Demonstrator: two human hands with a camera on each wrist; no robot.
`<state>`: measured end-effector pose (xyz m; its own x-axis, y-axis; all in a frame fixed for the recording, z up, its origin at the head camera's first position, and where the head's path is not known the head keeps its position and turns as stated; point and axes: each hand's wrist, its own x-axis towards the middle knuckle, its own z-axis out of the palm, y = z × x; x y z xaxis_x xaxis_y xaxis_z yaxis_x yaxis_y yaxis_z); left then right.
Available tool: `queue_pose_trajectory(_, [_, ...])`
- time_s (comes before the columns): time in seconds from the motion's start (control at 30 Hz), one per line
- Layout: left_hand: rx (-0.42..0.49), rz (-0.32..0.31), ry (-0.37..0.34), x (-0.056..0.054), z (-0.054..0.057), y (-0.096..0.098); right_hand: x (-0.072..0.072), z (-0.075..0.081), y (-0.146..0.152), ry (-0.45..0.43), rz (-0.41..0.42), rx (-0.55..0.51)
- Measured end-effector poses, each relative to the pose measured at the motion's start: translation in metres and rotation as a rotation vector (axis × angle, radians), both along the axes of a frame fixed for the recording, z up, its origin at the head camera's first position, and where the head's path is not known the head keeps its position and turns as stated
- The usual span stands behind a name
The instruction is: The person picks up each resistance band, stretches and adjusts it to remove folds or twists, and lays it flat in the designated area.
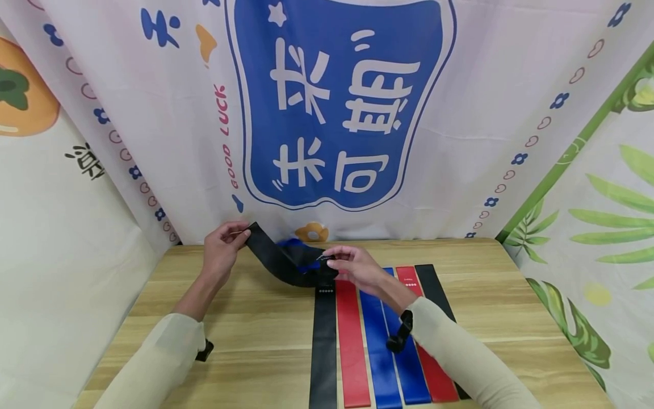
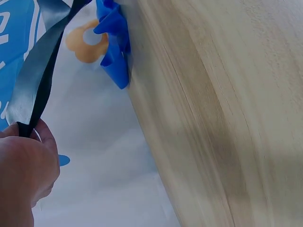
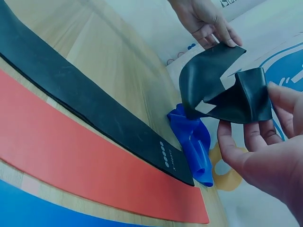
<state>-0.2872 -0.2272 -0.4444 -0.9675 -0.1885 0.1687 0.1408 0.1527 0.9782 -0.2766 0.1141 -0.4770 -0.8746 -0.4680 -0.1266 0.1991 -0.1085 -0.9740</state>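
My left hand [image 1: 222, 247] pinches one end of a black resistance band [image 1: 271, 258] above the back left of the table. The other part of this band is held between thumb and fingers of my right hand [image 1: 360, 270]; it sags and twists between the two hands. In the right wrist view the right fingers [image 3: 253, 137] lie under the folded band, with the thumb on top. Behind and below it, a crumpled blue resistance band [image 3: 189, 142] lies at the table's back edge. In the left wrist view the left hand [image 2: 28, 163] is partly cut off.
On the wooden table [image 1: 230, 346] several flat bands lie side by side: a black band [image 1: 324, 341] marked X-Heavy, a red band [image 1: 352, 346], blue bands [image 1: 380, 346], another red band [image 1: 436, 369] and a black band [image 1: 434, 289]. A printed curtain [image 1: 485, 113] hangs behind.
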Motion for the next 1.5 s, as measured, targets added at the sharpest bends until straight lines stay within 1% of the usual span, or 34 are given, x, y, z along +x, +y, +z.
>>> queue_pose_trajectory(0.2, [-0.007,0.005,-0.01,0.0,0.0,-0.003,0.001,0.0,0.001,0.035,0.028,0.018])
queue_pose_trajectory(0.4, [0.008,-0.002,-0.003,0.001,0.0,-0.005,0.002,-0.003,0.0,0.107,0.013,0.1])
queue_pose_trajectory(0.53, [0.019,-0.003,-0.007,0.002,-0.001,-0.006,0.003,-0.005,0.0,0.13,0.003,0.084])
queue_pose_trajectory(0.8, [0.06,-0.01,-0.017,0.007,-0.002,-0.008,0.004,-0.006,0.002,0.081,-0.048,0.011])
queue_pose_trajectory(1.0, [0.087,-0.024,-0.02,0.012,-0.003,-0.009,0.002,-0.008,0.003,0.078,-0.065,-0.02])
queue_pose_trajectory(1.3, [0.09,-0.035,-0.024,0.017,-0.003,-0.01,0.002,-0.011,0.003,0.044,-0.095,-0.08])
queue_pose_trajectory(1.5, [0.077,-0.035,-0.025,0.018,-0.004,-0.009,0.002,-0.012,0.0,0.046,-0.096,-0.08])
